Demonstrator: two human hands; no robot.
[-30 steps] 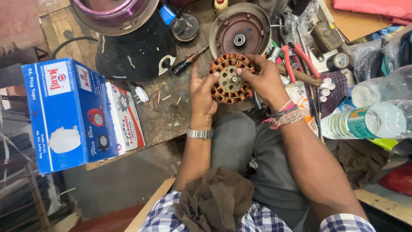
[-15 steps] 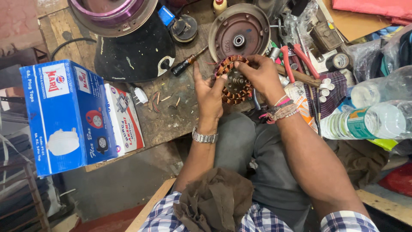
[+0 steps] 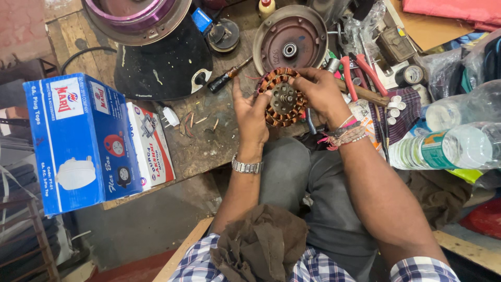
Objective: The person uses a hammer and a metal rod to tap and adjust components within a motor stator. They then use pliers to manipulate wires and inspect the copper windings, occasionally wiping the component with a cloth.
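Over bench (image 3: 209, 146) | one stator (image 3: 283, 97) | left hand (image 3: 251, 116), right hand (image 3: 321, 94) clamped on it

At the left edge of my workbench I see a big blue cardboard box (image 3: 78, 141) with white and red printed patches and small pictures of plugs. Just beside it, on its right, lies a smaller white box (image 3: 151, 149) with red print. At the far right, two clear plastic bottles lie on their sides; the nearer bottle (image 3: 443, 149) carries a green and white label (image 3: 425, 151).
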